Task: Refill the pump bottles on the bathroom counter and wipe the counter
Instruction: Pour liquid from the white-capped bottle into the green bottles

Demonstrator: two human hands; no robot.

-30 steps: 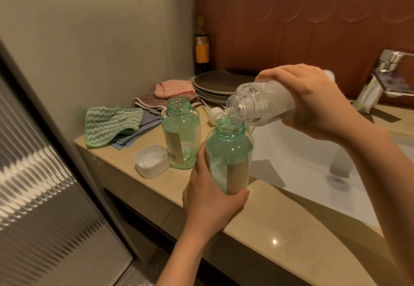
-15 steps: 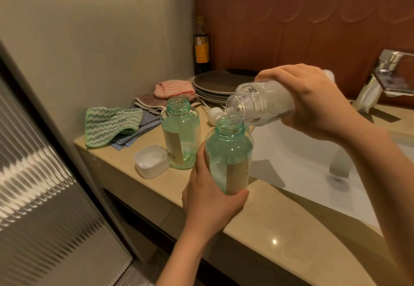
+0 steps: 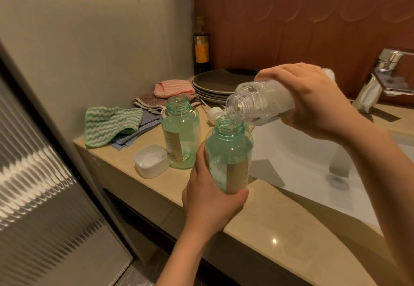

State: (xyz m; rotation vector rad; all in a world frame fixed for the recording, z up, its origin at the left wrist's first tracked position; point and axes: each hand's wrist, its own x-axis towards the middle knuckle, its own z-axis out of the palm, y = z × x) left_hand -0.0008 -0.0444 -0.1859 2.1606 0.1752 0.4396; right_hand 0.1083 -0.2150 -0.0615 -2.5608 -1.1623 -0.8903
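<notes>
Beige table crowded at far left, bare near the front edge, white sink to the right. Green bottle upright by the sink rim, gripped low by left hand. Clear refill bottle tilted nearly level, mouth pointing left-down over the green neck, wrapped by right hand. Second green bottle upright just left.

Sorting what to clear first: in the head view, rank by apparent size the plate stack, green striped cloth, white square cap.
1. Plate stack
2. Green striped cloth, nearly alike; order unsure
3. White square cap
</notes>
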